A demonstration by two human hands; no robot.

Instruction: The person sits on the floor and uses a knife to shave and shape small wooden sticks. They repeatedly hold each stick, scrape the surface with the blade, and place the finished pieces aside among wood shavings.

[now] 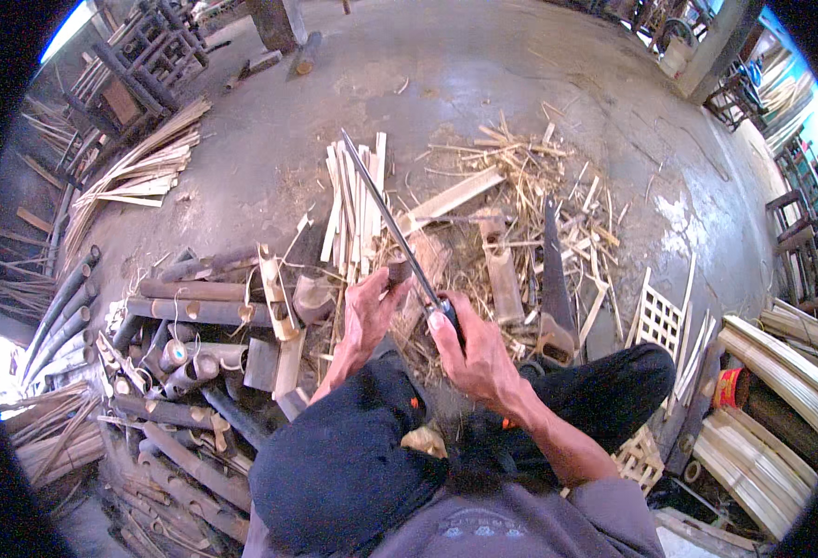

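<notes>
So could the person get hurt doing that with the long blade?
Maybe. The left hand holds a small bamboo piece right where the long blade meets it, so a slip might cut those fingers. The right hand grips the handle just above the knees, so a slip downward might reach a leg. A saw and sharp scraps lie close on the floor too.

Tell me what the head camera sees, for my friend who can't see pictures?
A seated person's right hand grips the handle of a long metal file, while the left hand steadies a short bamboo piece against it. Around them on the concrete floor lie split bamboo strips, shavings, a hand saw and a pile of bamboo tubes.
</notes>
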